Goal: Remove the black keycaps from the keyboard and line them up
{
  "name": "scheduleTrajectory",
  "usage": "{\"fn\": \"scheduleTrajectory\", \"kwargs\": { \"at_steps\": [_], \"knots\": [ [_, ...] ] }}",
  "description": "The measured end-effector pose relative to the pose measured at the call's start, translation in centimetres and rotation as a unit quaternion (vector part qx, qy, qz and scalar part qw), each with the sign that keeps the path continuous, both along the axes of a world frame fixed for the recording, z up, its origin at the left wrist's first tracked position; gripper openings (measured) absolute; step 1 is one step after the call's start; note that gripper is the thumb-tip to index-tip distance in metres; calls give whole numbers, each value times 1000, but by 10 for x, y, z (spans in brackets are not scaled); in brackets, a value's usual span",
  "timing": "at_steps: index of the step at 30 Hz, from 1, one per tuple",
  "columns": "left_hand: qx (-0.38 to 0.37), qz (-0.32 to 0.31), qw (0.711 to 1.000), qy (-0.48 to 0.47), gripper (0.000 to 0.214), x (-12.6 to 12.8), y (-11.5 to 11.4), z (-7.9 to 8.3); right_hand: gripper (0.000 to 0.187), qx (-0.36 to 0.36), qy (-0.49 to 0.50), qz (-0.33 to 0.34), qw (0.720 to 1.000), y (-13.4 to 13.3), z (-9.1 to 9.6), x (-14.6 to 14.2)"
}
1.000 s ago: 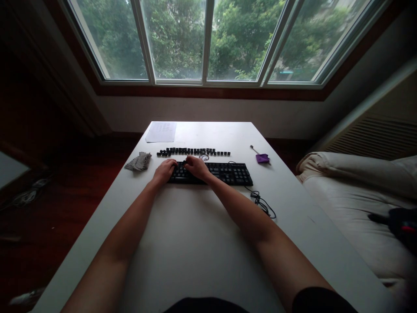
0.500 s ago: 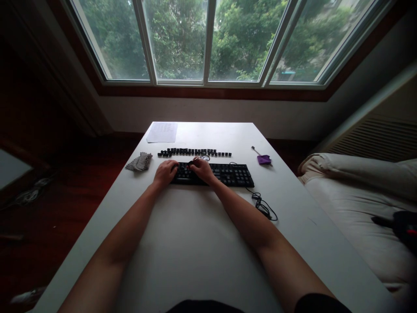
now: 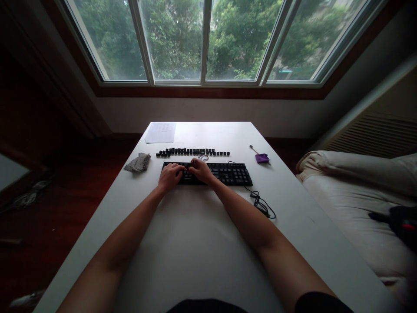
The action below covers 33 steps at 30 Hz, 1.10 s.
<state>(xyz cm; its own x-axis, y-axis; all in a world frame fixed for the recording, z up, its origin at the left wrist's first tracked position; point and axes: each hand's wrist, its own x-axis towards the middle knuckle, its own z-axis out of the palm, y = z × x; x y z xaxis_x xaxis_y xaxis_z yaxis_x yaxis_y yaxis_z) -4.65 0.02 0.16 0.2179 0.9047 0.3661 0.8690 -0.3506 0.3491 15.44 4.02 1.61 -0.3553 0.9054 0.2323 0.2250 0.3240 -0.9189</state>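
A black keyboard (image 3: pixel 232 173) lies across the white table (image 3: pixel 195 243). Both my hands rest on its left half, close together. My left hand (image 3: pixel 170 176) has its fingers curled down onto the keys and holds the keyboard. My right hand (image 3: pixel 200 170) is closed in a pinch over the keys; what it pinches is too small to name. Just behind the keyboard lies a row of loose black keycaps (image 3: pixel 192 151), with a small wire ring (image 3: pixel 203 157) beside my right hand.
A grey cloth (image 3: pixel 138 162) lies left of the keyboard and a paper sheet (image 3: pixel 160 132) at the far left corner. A purple item (image 3: pixel 262 158) sits at the right. The keyboard cable (image 3: pixel 260 203) coils near my right forearm. A pale cushion (image 3: pixel 358 187) adjoins the table's right side.
My left hand has slid right along the keyboard, uncovering its left end, and now meets my right hand. The right hand has stayed over the same keys.
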Motion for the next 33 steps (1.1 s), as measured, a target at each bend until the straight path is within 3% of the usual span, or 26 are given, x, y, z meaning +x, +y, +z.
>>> {"fn": "scheduleTrajectory", "kwargs": {
  "at_steps": [9, 15, 22, 28, 33],
  "knots": [
    [15, -26, 999, -27, 28, 3, -3, 0, 14, -143, 107, 23, 984, 20, -4, 13],
    [11, -28, 1000, -5, 24, -1, -2, 0, 12, -151, 142, -21, 978, 34, -8, 28],
    [1, -2, 1000, -1, 25, -7, 0, 5, 17, -168, 161, -31, 972, 34, -11, 26],
    [4, 23, 999, -23, 35, -27, 17, 0, 17, -170, 177, -32, 969, 32, -11, 27],
    [-2, 98, 995, -7, 30, -46, 47, -1, 16, -170, 181, -27, 968, 31, -11, 25]
  ]
}}
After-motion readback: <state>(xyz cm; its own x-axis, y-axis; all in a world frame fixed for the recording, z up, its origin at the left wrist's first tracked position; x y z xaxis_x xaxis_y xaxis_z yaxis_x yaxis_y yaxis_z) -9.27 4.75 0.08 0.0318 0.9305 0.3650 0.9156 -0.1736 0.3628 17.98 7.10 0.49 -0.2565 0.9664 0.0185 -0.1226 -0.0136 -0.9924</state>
